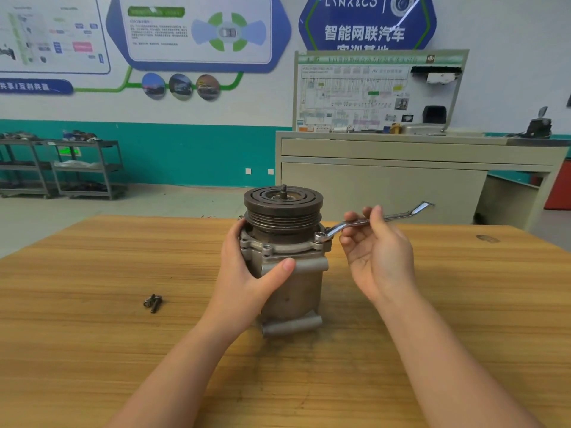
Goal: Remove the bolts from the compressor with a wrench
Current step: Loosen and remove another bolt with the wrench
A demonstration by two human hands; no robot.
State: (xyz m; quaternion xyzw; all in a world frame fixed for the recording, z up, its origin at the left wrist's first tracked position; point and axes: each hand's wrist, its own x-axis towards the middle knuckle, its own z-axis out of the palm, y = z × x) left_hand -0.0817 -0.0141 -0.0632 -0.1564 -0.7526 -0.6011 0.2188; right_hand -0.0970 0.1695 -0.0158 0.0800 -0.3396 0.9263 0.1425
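A grey metal compressor (293,288) with a dark grooved pulley on top stands upright on the wooden table (92,350). My left hand (250,270) grips its housing from the left, thumb across the front. A silver ring wrench (370,222) has its ring end seated on a bolt at the flange's right corner. My right hand (377,251) holds the wrench's shaft between thumb and fingertips. Two removed bolts (153,302) lie together on the table to the left of the compressor.
Beyond the table's far edge stands a beige cabinet (401,177) with a wiring-diagram board on top. Metal shelving carts (83,168) line the teal wall at the far left.
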